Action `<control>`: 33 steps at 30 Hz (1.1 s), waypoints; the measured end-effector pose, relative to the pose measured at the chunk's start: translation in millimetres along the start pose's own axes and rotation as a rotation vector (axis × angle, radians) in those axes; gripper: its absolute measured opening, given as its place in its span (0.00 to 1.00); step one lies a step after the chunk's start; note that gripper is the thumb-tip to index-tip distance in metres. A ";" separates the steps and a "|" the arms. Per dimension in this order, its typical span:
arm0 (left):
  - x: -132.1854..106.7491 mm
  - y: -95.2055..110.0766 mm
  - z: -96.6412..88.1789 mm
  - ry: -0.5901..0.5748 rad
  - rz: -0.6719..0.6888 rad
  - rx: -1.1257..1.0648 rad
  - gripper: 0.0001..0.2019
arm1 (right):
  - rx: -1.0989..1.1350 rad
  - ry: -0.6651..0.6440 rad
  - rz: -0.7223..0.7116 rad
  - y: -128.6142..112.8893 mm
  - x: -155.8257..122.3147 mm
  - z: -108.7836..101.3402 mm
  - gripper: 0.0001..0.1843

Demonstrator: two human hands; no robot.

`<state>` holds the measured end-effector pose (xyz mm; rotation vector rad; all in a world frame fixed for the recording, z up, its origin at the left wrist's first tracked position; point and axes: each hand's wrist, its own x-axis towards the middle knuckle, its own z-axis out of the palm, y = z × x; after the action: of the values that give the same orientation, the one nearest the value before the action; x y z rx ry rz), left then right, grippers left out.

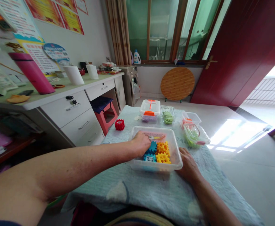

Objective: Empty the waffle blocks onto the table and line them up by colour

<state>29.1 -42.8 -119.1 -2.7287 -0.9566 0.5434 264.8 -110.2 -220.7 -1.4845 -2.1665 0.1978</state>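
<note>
"Box [174,150] first: where is it, and what is in it?"

"It stands flat on the cloth-covered table [137,185], right before the person. It is clear plastic, without a lid on it, and holds blue blocks [153,147] on the left and yellow blocks [163,158] on the right, with a printed label [154,137] towards the far side."

"And the hands?"

"The left hand [141,144] reaches over the left wall, fingers down beside the blue blocks. Its fingertips are hidden, so nobody can tell whether they are clamped on one or apart. The right hand [188,163] is bent at the box's near right corner, seemingly against the wall; its grip cannot be told either."

"How is that best done?"

"Probably with the right hand bracing the corner, so the box does not slide, while the left takes a block by its flat faces rather than its toothed edges, lifting straight up."

"What of the other containers?"

"Behind is a lidded box [155,106] with orange clips and something purplish inside; beside it, a small tub [163,110] of green pieces [167,117]. Further right, two more containers [195,117] hold orange-red and green pieces. A red block [120,124] lies outside them all, on the left."
</note>
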 end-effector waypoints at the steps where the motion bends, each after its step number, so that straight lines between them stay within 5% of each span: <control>1: -0.1 -0.6 2.2 0.013 0.013 0.021 0.09 | 0.003 -0.002 -0.003 0.9 0.0 0.6 0.07; 14: -2.9 -2.7 2.5 0.105 0.059 -0.027 0.15 | 0.008 -0.020 -0.005 1.0 1.5 -0.4 0.09; 23: -6.1 3.9 -4.7 0.082 0.016 -0.051 0.09 | 0.029 -0.016 0.001 1.7 0.2 -0.5 0.10; 33: -15.9 -17.4 -15.8 0.131 -0.002 -0.017 0.09 | 0.038 -0.019 0.011 -0.6 0.5 -2.3 0.10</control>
<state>14.2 -40.5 -95.0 -2.7382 -0.9357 0.3520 265.3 -110.4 -218.4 -1.4790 -2.1583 0.2571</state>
